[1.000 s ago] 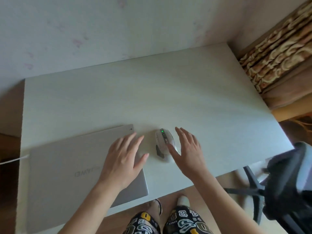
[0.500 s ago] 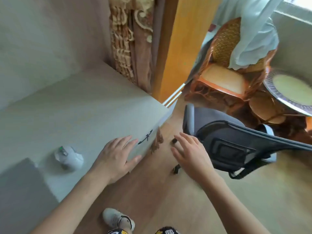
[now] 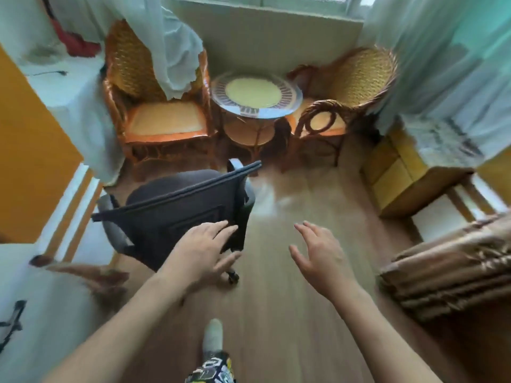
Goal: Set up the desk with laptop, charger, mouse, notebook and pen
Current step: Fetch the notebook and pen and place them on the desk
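I face away from the desk; only its white corner (image 3: 30, 308) shows at the lower left. The laptop and the mouse are out of view. My left hand (image 3: 203, 251) hangs open in front of the back of a black office chair (image 3: 177, 214), fingers spread, holding nothing. My right hand (image 3: 322, 252) is open over the wooden floor, empty too. No charger, notebook or pen can be seen.
Two wicker chairs (image 3: 163, 117) (image 3: 356, 87) flank a small round table (image 3: 255, 95) under the window. A yellow cabinet (image 3: 398, 175) stands at the right, a brown patterned bedcover (image 3: 453, 266) at the right edge. Sheer curtains hang on both sides. Wooden floor (image 3: 290, 299) runs ahead.
My view has swung right, from the desk with laptop and mouse to the room behind. Both hands have left the desk top and now hang open over the floor and chair.
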